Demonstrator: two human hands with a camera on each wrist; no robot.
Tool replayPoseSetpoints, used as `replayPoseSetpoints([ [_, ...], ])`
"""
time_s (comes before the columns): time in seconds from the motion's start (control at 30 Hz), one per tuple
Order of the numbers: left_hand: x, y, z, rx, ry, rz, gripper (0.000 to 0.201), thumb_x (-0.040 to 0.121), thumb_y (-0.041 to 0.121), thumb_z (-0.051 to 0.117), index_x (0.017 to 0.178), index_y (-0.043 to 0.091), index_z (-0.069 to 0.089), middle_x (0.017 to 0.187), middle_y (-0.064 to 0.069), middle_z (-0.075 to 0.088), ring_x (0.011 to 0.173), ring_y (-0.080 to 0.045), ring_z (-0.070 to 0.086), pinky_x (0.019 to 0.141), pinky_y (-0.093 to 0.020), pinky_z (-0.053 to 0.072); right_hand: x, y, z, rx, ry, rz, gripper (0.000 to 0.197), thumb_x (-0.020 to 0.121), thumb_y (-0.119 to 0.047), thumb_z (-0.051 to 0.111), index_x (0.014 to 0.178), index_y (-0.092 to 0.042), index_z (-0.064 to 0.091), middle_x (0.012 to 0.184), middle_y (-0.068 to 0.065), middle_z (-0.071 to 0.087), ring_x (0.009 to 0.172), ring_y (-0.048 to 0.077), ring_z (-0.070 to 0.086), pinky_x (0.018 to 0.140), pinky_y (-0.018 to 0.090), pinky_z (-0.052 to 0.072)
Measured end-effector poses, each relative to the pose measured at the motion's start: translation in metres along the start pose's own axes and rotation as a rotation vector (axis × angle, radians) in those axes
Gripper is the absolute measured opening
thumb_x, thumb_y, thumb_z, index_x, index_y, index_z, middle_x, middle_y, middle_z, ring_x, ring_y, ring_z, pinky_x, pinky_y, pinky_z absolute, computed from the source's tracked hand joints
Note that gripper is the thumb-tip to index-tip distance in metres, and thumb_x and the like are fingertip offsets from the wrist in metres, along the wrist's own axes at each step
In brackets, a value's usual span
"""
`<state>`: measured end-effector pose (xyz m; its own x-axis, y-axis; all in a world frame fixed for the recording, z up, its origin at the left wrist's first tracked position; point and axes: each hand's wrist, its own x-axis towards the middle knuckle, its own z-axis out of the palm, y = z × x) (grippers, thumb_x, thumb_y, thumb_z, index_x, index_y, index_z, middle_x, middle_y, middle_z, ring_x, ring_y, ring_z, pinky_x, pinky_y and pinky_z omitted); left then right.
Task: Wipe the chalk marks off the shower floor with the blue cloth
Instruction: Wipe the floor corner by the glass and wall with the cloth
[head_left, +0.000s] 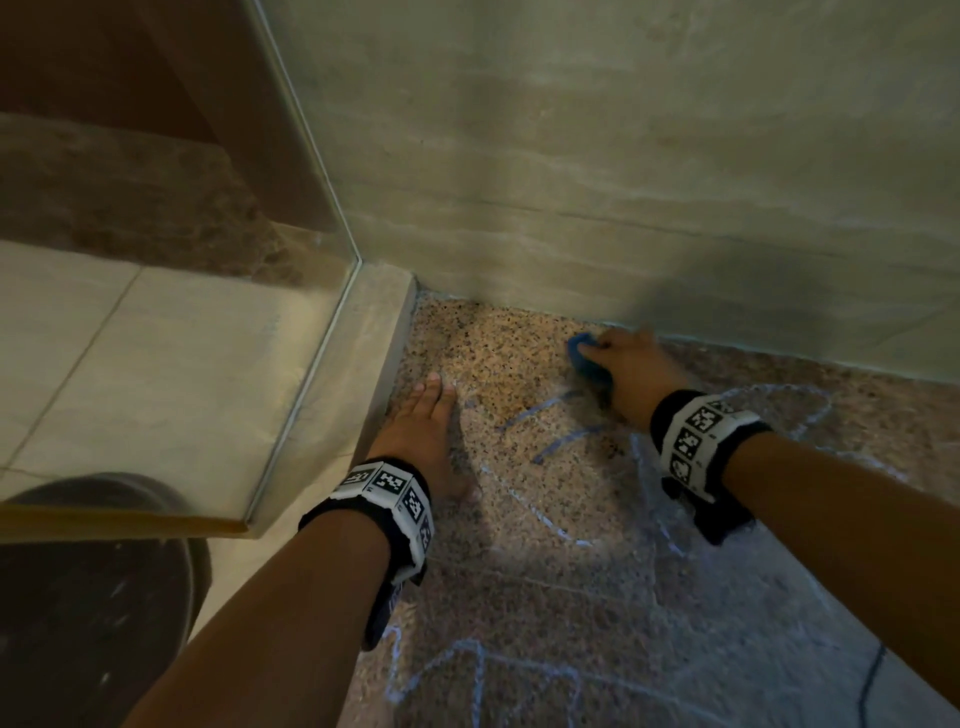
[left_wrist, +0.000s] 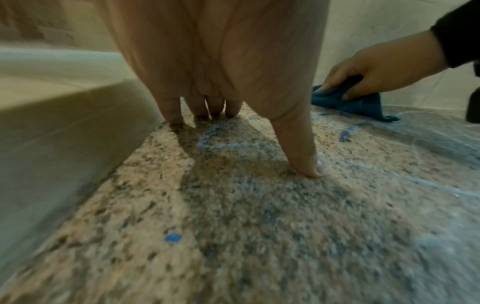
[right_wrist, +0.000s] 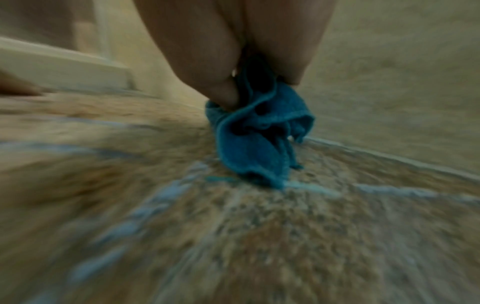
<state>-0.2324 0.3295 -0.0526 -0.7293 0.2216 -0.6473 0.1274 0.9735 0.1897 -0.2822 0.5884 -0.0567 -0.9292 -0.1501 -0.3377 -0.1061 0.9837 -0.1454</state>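
Observation:
The speckled shower floor (head_left: 498, 353) carries blue chalk marks (head_left: 563, 441), with more strokes near me (head_left: 478, 660). My right hand (head_left: 631, 364) grips the bunched blue cloth (head_left: 584, 358) and holds it against the floor close to the back wall; the right wrist view shows the cloth (right_wrist: 254, 139) crumpled under the fingers, touching a chalk line (right_wrist: 311, 188). My left hand (head_left: 426, 421) lies flat on the floor beside the kerb, fingers straight, holding nothing. In the left wrist view its fingertips (left_wrist: 315, 168) press the floor, with chalk strokes (left_wrist: 207, 142) under the palm.
A raised kerb (head_left: 379, 338) and a glass panel (head_left: 291, 218) bound the floor on the left. The tiled wall (head_left: 623, 182) stands right behind the cloth. A dark round object (head_left: 88, 597) sits outside the shower at lower left.

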Motion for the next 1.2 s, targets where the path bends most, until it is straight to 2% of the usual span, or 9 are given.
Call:
replayPoseSetpoints([
  [0.13, -0.002, 0.0, 0.0, -0.005, 0.013, -0.002, 0.125, 0.077, 0.059, 0.07, 0.151, 0.015, -0.02, 0.158, -0.002, -0.026, 0.147, -0.021, -0.016, 0.121, -0.033, 0.002, 0.007, 0.014, -0.011, 0.002, -0.001, 0.261, 0.062, 0.092, 0.005, 0.039, 0.147, -0.022, 0.028, 0.15, 0.013, 0.026, 0.133, 0.04, 0.026, 0.11, 0.045, 0.031],
  [0.27, -0.002, 0.0, 0.0, -0.005, 0.03, 0.003, 0.124, 0.076, 0.06, 0.07, 0.152, 0.015, -0.018, 0.158, -0.002, -0.025, 0.148, -0.02, -0.016, 0.121, -0.034, 0.001, -0.004, -0.001, 0.007, 0.054, 0.005, 0.12, 0.061, 0.091, 0.003, 0.044, 0.144, -0.026, 0.034, 0.151, 0.009, 0.025, 0.135, 0.038, 0.022, 0.112, 0.041, 0.024],
  [0.43, -0.001, 0.0, 0.001, -0.006, 0.035, 0.003, 0.124, 0.076, 0.058, 0.071, 0.151, 0.016, -0.018, 0.158, -0.001, -0.025, 0.148, -0.019, -0.015, 0.12, -0.032, 0.0, -0.006, -0.01, 0.023, 0.248, -0.012, -0.049, 0.048, 0.09, 0.004, 0.049, 0.133, -0.017, 0.05, 0.13, 0.012, 0.045, 0.114, 0.034, 0.045, 0.095, 0.036, 0.038],
  [0.6, 0.0, 0.001, 0.001, -0.004, 0.023, -0.01, 0.127, 0.074, 0.059, 0.073, 0.152, 0.016, -0.018, 0.158, -0.001, -0.025, 0.148, -0.02, -0.015, 0.121, -0.034, 0.002, 0.01, 0.004, 0.007, 0.156, 0.097, 0.184, 0.048, 0.093, 0.001, 0.044, 0.139, -0.012, 0.04, 0.141, 0.019, 0.031, 0.12, 0.04, 0.041, 0.102, 0.041, 0.039],
  [0.7, 0.0, 0.001, 0.001, -0.015, 0.023, -0.007, 0.128, 0.073, 0.058, 0.074, 0.152, 0.016, -0.017, 0.158, -0.001, -0.025, 0.148, -0.019, -0.015, 0.121, -0.033, 0.002, 0.008, -0.023, 0.005, -0.01, 0.028, 0.084, 0.043, 0.092, -0.005, 0.046, 0.134, -0.012, 0.043, 0.136, 0.018, 0.032, 0.113, 0.038, 0.044, 0.091, 0.037, 0.041],
  [0.87, -0.002, 0.003, 0.002, -0.034, 0.043, -0.014, 0.125, 0.075, 0.056, 0.074, 0.153, 0.015, -0.015, 0.159, -0.001, -0.024, 0.148, -0.019, -0.014, 0.121, -0.032, 0.002, -0.01, -0.054, 0.031, 0.138, -0.031, -0.094, 0.024, 0.09, 0.001, 0.046, 0.109, -0.013, 0.05, 0.112, 0.008, 0.038, 0.107, 0.033, 0.042, 0.075, 0.032, 0.035],
  [0.97, -0.003, 0.003, 0.001, -0.033, 0.034, -0.015, 0.122, 0.077, 0.055, 0.072, 0.152, 0.015, -0.016, 0.158, -0.002, -0.025, 0.148, -0.019, -0.014, 0.121, -0.035, 0.004, -0.019, -0.054, 0.033, 0.177, 0.005, -0.224, 0.047, 0.089, 0.001, 0.047, 0.13, -0.021, 0.053, 0.123, 0.012, 0.043, 0.113, 0.028, 0.039, 0.079, 0.028, 0.024],
  [1.07, -0.006, 0.004, 0.004, -0.03, 0.04, -0.037, 0.117, 0.082, 0.055, 0.068, 0.152, 0.016, -0.018, 0.158, -0.003, -0.026, 0.148, -0.021, -0.016, 0.121, -0.037, 0.001, -0.011, -0.039, 0.02, 0.18, 0.075, -0.106, 0.053, 0.088, -0.001, 0.047, 0.137, -0.022, 0.047, 0.129, 0.015, 0.042, 0.114, 0.03, 0.042, 0.086, 0.035, 0.034],
  [1.2, -0.025, -0.001, 0.021, -0.054, 0.048, -0.061, 0.117, 0.082, 0.063, 0.062, 0.151, 0.015, -0.019, 0.157, -0.006, -0.029, 0.147, -0.022, -0.02, 0.121, -0.036, -0.003, -0.006, -0.039, 0.012, 0.173, 0.115, 0.1, 0.026, 0.09, 0.004, 0.041, 0.098, -0.02, 0.047, 0.113, 0.014, 0.041, 0.077, 0.021, 0.039, 0.063, 0.03, 0.03],
])
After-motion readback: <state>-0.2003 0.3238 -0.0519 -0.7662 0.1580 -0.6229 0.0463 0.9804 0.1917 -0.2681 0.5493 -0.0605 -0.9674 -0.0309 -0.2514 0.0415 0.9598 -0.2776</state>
